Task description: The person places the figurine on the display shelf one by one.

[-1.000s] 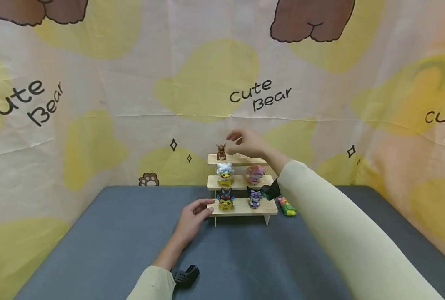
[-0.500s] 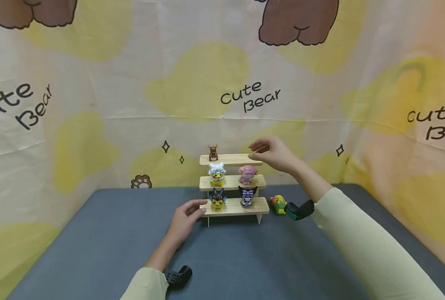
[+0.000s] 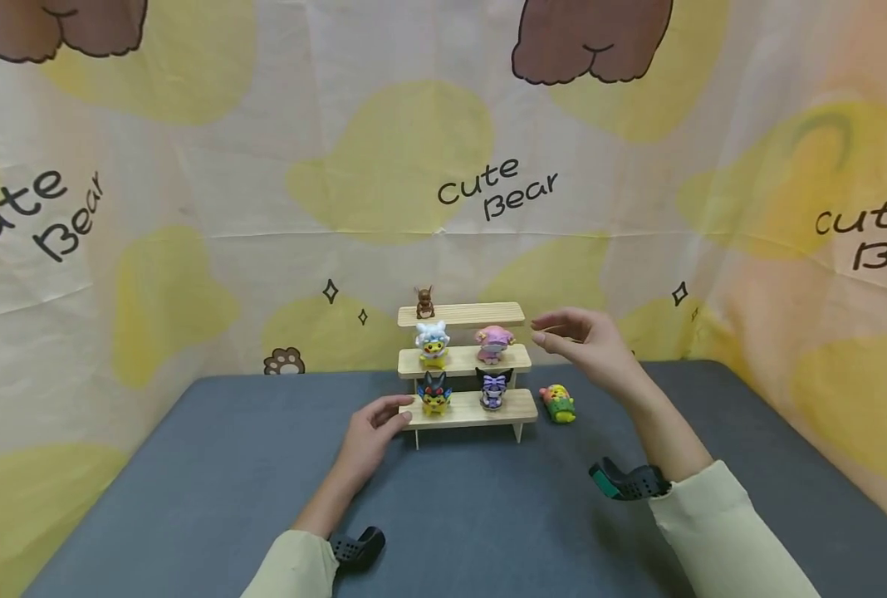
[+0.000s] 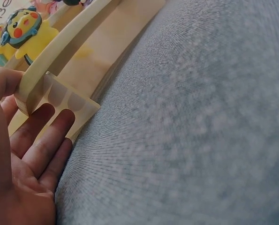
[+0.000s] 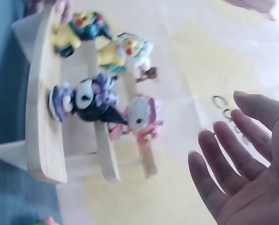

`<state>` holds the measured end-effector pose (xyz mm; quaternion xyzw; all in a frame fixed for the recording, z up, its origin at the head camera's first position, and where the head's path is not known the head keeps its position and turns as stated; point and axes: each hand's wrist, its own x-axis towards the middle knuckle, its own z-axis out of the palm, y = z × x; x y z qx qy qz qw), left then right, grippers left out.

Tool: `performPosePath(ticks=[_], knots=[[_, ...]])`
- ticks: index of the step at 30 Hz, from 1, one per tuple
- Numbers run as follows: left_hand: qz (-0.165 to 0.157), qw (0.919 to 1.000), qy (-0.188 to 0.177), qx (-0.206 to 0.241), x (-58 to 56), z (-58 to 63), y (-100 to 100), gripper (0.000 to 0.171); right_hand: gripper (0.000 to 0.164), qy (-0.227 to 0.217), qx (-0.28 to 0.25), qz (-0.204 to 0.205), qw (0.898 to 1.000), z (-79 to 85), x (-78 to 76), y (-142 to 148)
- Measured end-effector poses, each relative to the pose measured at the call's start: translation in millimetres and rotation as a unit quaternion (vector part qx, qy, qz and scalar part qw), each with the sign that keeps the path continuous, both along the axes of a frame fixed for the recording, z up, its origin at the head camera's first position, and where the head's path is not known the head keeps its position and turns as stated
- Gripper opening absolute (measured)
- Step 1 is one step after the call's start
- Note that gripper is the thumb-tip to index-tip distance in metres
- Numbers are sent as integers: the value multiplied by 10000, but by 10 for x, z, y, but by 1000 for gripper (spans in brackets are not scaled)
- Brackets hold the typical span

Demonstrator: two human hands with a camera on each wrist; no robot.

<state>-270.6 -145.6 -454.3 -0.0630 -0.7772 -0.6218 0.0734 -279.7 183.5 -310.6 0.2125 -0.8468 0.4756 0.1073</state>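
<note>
A three-tier wooden display stand point(image 3: 462, 421) carries small figures. My left hand point(image 3: 369, 436) grips the left end of its lowest tier; the left wrist view has its fingers point(image 4: 48, 143) against the side leg. Right of the stand, my right hand point(image 3: 589, 345) hovers with nothing in it, fingers spread in the right wrist view. A brown long-eared figure point(image 3: 424, 304) stands at the top tier's left. Below are a white-hatted yellow figure point(image 3: 433, 346) and a pink figure point(image 3: 493, 345). The lowest tier bears a dark-eared yellow figure point(image 3: 435, 395) and a black-and-purple figure point(image 3: 492, 390).
A green-and-yellow figure point(image 3: 559, 404) with pink parts lies on the blue-grey tabletop point(image 3: 481, 515), right of the stand. Behind the table hangs a printed cloth point(image 3: 384, 166) with yellow patches and lettering.
My right hand has drawn away from beside the brown figure, moving right and down past the stand's end. The left hand keeps its place at the lowest tier. The head view has shifted slightly.
</note>
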Motion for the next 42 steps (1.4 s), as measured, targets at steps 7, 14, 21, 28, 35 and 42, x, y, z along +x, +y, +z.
performPosePath(ticks=[7, 14, 21, 28, 35, 42], knots=[[8, 10000, -5, -39, 3, 2, -8, 29, 30, 118, -282, -67, 9995, -102, 149, 70], [-54, 9999, 28, -86, -1, 10, -8, 28, 27, 123, 209, -56, 9997, -329, 37, 140], [-2, 9999, 7, -132, 4, -1, -12, 27, 29, -40, 332, -484, 9983, -738, -166, 153], [35, 9999, 65, -148, 11, 4, -15, 27, 25, -110, 125, -751, 9970, -957, -300, 217], [44, 9999, 45, -116, 16, 16, -13, 26, 27, -312, 2, -824, 9961, -1173, -352, 286], [12, 9999, 50, -88, 9, 9, -15, 26, 34, -610, -67, -522, 9967, -1340, -398, 334]])
